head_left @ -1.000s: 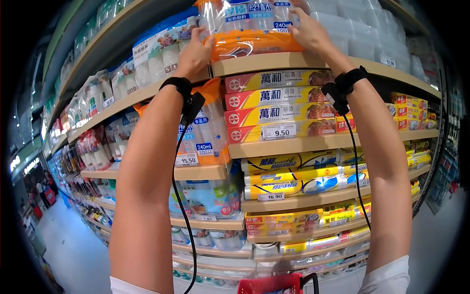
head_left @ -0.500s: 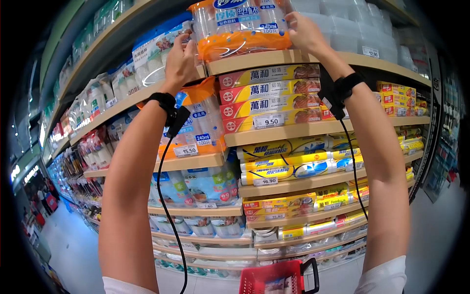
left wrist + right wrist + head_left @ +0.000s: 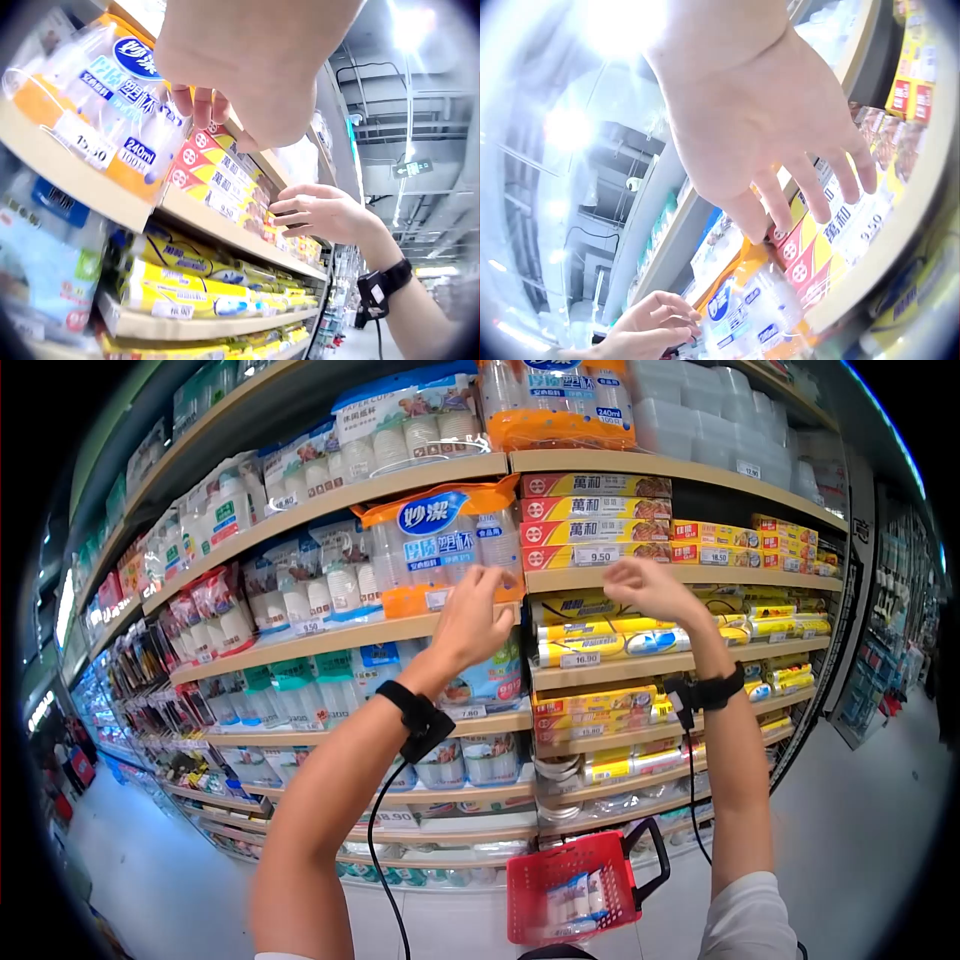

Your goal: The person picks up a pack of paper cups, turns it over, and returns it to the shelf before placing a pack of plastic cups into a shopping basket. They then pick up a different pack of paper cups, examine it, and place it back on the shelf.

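My left hand [image 3: 475,615] hovers in front of a clear and orange pack of plastic cups [image 3: 425,545] on the middle shelf, its fingers loosely bent around nothing. To the right, my right hand [image 3: 655,590] hangs empty before the stacked aluminium foil boxes [image 3: 597,508], fingers relaxed. In the right wrist view its fingers [image 3: 810,187] overlap those boxes. A second pack of plastic cups [image 3: 557,405] with an orange base stands on the shelf above, apart from both hands.
Paper cup packs [image 3: 405,425] fill the upper left shelf, and clear containers [image 3: 690,415] the upper right. Yellow rolls of wrap [image 3: 600,630] lie below the foil. A red shopping basket [image 3: 522,890] with white and blue packets inside stands on the floor.
Both hands have left the upper pack of plastic cups and come down, the left to the middle shelf's pack, the right before the foil boxes. The upper pack stays on its shelf; the view has shifted.
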Demonstrator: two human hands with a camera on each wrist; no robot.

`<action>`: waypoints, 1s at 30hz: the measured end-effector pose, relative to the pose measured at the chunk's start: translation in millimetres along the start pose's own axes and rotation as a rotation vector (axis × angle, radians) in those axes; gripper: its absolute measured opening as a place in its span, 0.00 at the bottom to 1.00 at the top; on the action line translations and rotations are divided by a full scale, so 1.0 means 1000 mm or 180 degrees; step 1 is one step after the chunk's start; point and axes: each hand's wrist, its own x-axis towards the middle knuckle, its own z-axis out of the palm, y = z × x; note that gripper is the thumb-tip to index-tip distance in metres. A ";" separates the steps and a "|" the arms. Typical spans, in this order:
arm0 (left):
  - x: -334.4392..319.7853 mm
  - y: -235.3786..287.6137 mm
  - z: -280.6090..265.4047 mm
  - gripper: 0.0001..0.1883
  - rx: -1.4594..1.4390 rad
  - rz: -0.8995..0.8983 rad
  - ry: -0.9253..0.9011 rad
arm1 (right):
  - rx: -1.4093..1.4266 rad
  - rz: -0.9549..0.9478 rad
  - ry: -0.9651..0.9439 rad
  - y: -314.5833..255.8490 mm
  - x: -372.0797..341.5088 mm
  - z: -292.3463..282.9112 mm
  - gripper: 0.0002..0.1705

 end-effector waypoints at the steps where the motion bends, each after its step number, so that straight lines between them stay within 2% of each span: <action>1: -0.027 0.007 -0.011 0.15 -0.0141 -0.0046 -0.0107 | -0.0125 0.0129 -0.0089 -0.008 -0.025 0.021 0.23; 2: -0.054 0.014 -0.023 0.15 -0.0279 -0.0083 -0.0220 | -0.0191 0.0196 -0.0046 -0.005 -0.049 0.046 0.24; 3: -0.085 0.021 -0.035 0.15 -0.0422 -0.0136 -0.0328 | 0.0115 0.0330 -0.0136 0.008 -0.071 0.072 0.23; 5: -0.149 0.026 -0.056 0.15 -0.0860 -0.0546 -0.0371 | 0.0598 0.0573 -0.0095 0.008 -0.131 0.124 0.22; 6: -0.184 0.027 -0.064 0.15 -0.1070 -0.0763 -0.0331 | 0.0693 0.0597 -0.0042 0.026 -0.158 0.154 0.21; 7: -0.218 0.025 -0.072 0.15 -0.1261 -0.0960 -0.0292 | 0.1151 0.0771 -0.0011 0.032 -0.189 0.183 0.21; 10: -0.323 0.018 -0.089 0.14 -0.1569 -0.1764 -0.0200 | 0.1391 0.1288 0.0161 0.054 -0.276 0.264 0.16; 11: -0.360 0.014 -0.089 0.14 -0.1722 -0.1992 -0.0155 | 0.1267 0.1437 0.0169 0.050 -0.300 0.282 0.14; 13: -0.426 0.018 -0.096 0.12 -0.2132 -0.2777 0.0034 | 0.1633 0.1849 0.0250 0.062 -0.350 0.321 0.12; 14: -0.458 0.021 -0.103 0.12 -0.2176 -0.3084 0.0015 | 0.1753 0.1827 0.0432 0.062 -0.373 0.337 0.11; 15: -0.485 0.023 -0.109 0.11 -0.2215 -0.3385 -0.0002 | 0.2038 0.2179 0.0518 0.066 -0.393 0.350 0.11; 17: -0.534 0.027 -0.117 0.11 -0.2301 -0.3587 0.0357 | 0.2139 0.2897 0.0479 0.052 -0.423 0.360 0.12; 21: -0.587 0.039 -0.149 0.10 -0.2340 -0.3918 0.0740 | 0.1611 0.3137 0.0357 0.049 -0.446 0.377 0.12; 23: -0.606 0.042 -0.164 0.10 -0.2447 -0.4232 0.0804 | 0.1315 0.2880 0.0368 0.042 -0.437 0.381 0.11; 24: -0.610 0.048 -0.172 0.10 -0.2420 -0.4321 0.0790 | 0.1355 0.2568 0.0490 0.052 -0.436 0.391 0.11; 27: -0.636 0.056 -0.178 0.10 -0.2442 -0.4489 0.0962 | 0.1191 0.2312 0.0421 0.057 -0.434 0.408 0.08; 28: -0.641 0.059 -0.181 0.10 -0.2403 -0.4523 0.0940 | 0.1115 0.2493 0.0130 0.055 -0.434 0.406 0.10; 30: -0.641 0.066 -0.188 0.10 -0.2596 -0.4572 0.1064 | 0.1069 0.2553 0.0175 0.052 -0.435 0.411 0.11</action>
